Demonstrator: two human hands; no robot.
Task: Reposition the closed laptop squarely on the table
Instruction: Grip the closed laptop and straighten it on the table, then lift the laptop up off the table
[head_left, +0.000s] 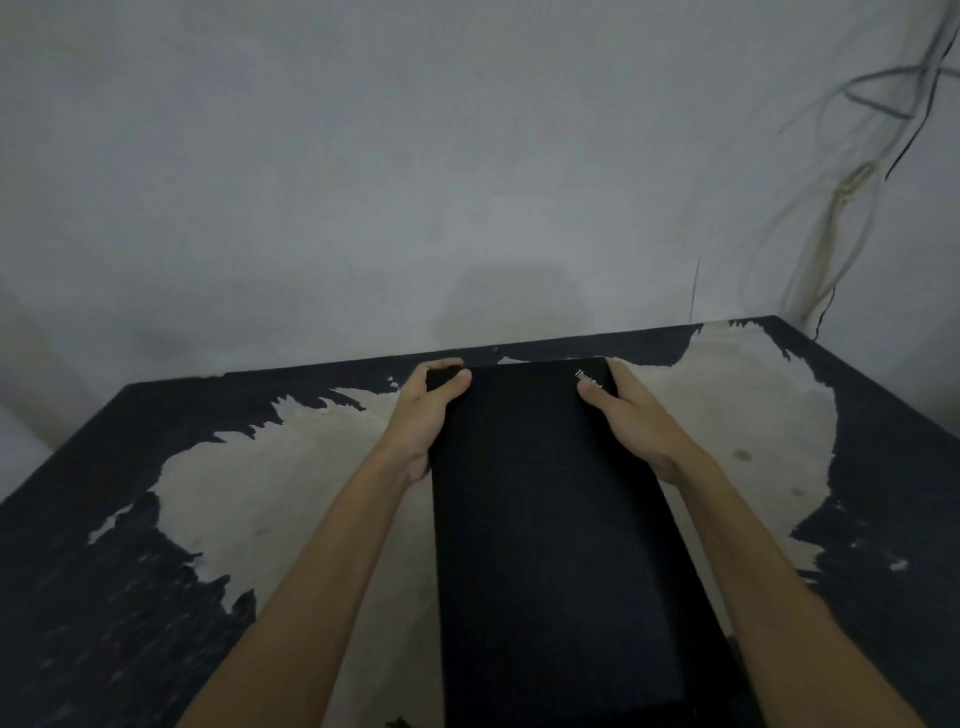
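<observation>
Dim, bare grey wall (363, 182) behind. Loose cables (852, 197) hanging down by the table's far right corner. Dark table (130, 467) top, finish worn pale mid-surface.

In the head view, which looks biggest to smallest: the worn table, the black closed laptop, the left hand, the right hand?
1. Worn black-and-pale table
2. Black closed laptop
3. Left hand and right hand: alike, unranked.

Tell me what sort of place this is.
Probably a plain room at home or a makeshift workspace: a worn table with its dark coating peeled off stands against a bare grey wall, loose cables hang in the corner, and a closed black laptop lies on it.
</observation>
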